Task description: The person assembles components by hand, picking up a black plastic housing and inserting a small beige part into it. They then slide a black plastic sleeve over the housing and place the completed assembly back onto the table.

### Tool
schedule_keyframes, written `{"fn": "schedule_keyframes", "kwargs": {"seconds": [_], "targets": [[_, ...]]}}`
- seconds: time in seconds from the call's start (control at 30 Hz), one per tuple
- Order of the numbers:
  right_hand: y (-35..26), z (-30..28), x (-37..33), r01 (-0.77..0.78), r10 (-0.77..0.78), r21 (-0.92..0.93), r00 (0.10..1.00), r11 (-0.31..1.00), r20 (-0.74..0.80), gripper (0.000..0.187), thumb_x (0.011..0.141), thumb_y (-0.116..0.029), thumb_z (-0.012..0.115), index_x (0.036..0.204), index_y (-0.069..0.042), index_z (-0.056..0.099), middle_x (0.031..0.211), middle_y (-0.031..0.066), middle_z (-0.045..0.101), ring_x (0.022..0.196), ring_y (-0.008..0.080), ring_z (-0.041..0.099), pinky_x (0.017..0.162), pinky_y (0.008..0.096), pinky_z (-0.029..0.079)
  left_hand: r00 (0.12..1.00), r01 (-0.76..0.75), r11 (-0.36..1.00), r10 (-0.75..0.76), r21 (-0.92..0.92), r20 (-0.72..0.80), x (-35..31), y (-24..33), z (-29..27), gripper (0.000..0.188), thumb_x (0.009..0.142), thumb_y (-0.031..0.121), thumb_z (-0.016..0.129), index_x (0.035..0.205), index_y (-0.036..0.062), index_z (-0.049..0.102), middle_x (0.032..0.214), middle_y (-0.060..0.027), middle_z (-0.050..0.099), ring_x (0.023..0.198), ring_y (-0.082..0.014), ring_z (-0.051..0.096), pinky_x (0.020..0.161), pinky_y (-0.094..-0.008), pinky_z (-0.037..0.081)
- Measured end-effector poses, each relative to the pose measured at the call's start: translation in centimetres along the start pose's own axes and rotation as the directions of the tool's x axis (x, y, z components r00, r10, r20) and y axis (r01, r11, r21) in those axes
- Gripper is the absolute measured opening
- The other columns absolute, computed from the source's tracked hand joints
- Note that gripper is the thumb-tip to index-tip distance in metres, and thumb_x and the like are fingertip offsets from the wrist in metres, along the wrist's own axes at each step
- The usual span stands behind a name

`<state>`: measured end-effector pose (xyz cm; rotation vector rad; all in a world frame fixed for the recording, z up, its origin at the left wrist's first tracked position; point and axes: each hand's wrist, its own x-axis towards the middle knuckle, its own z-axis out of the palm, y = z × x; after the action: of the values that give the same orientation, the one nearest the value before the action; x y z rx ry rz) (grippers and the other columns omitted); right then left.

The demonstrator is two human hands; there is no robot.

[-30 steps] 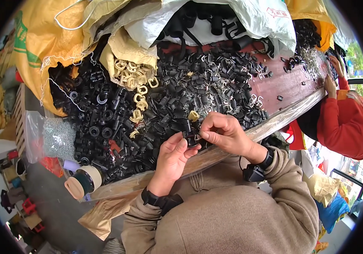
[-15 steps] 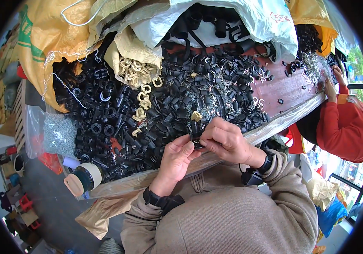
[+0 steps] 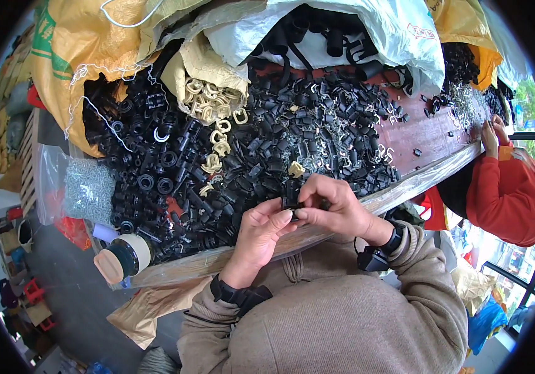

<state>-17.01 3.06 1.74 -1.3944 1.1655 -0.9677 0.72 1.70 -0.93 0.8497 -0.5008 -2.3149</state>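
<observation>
while the left hand point(image 3: 259, 235) holds a black part point(image 3: 290, 196), the right point(image 3: 339, 210) pinches it.

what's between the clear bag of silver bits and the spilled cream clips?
Head view: a heap of black fittings, many ring-shaped, fills the stretch between the clear bag and the cream clips.

Green print point(image 3: 42, 47) is carried by the yellow sack point(image 3: 102, 53) at upper left, partly lost in folds. On the white sack point(image 3: 373, 37), a red arrow-shaped outline point(image 3: 422, 30) is printed, its enclosed characters too small to be read.
</observation>
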Motion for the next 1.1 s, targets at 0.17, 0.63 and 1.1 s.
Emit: {"fn": "schedule_keyframes", "kwargs": {"seconds": [0.17,0.63,1.1], "targets": [[-0.4,-0.6,1.7,-0.133,0.07,-0.268,0.971,0.954,-0.23,0.011,0.073,-0.006,0.062,0.079,-0.001,0.054,0.067,0.0061,0.048,0.054,0.016,0.049,0.049,0.0261,0.04,0.998,-0.052,0.998,0.051,-0.018,-0.02,-0.1,0.1,-0.5,0.026,0.078,0.011,0.058,0.101,-0.0011,0.053,0.093,-0.0147,0.058,0.078,-0.0193,0.06,0.068,-0.0232,0.05],[-1.0,-2.1,2.3,0.185,-0.177,-0.269,0.983,0.945,0.051,0.01,0.077,-0.01,0.057,0.079,-0.001,0.055,0.067,0.0079,0.05,0.057,0.0217,0.05,0.052,0.03,0.04,0.998,-0.068,0.996,0.068,-0.052,-0.007,-0.2,-0.3,-1.1,0.033,0.076,0.017,0.061,0.102,-0.0001,0.052,0.093,-0.0146,0.059,0.077,-0.0204,0.06,0.068,-0.0236,0.05],[-1.9,-1.2,2.2,0.224,-0.172,-0.189,0.951,0.956,0.258,0.012,0.077,-0.013,0.058,0.077,-0.001,0.054,0.064,0.0071,0.047,0.056,0.0216,0.049,0.051,0.0306,0.038,1.0,-0.021,0.998,0.022,-0.052,0.017,-0.4,-0.7,-1.1,0.036,0.075,0.02,0.062,0.103,-0.0007,0.052,0.089,-0.0105,0.06,0.074,-0.0206,0.06,0.064,-0.0235,0.051]]}}
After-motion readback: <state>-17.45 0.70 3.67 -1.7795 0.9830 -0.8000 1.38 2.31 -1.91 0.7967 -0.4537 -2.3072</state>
